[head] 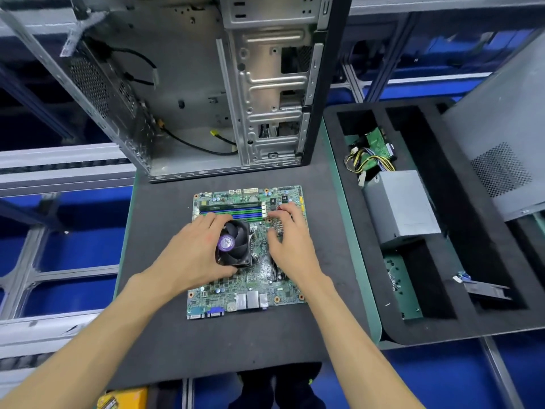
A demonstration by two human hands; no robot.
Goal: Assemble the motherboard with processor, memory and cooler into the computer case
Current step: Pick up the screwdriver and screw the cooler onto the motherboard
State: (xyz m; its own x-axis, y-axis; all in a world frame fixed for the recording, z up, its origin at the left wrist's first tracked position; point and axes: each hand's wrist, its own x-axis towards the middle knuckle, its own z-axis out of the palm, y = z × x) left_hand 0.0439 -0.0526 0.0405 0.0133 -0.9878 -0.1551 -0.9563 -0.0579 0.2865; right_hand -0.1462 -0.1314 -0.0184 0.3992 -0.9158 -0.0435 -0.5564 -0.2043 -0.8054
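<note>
Motherboard [250, 278], green, lying flat on the dark mat of the desk [224, 346], port block toward the person, memory slots along its far edge. One memory stick [230, 205] seated in the farthest slot; blue and green slots beside it.

Cooler [234, 243], black fan with a purple hub label, sitting on the board left of centre. Left hand [191, 255] wrapped around the cooler's left side, fingers over the far edge, thumb at the near corner; grip closed on the fan housing.

Right hand [290, 246] resting on the board's right half, fingers spread and bent, tips touching the board near a small finned heatsink; whether anything is pinched under them cannot be told.

Computer case [206, 93], grey steel, standing upright just behind the board, side open toward the person, interior bare apart from loose black and yellow cables at the bottom.

Foam tray [368, 290], black, to the right of the mat, with cut compartments. Power supply [401, 202], grey box, lying in one compartment with its bundle of coloured wires at the far end. Case side panel [501, 137], grey with a perforated patch, leaning at far right over the tray.
</note>
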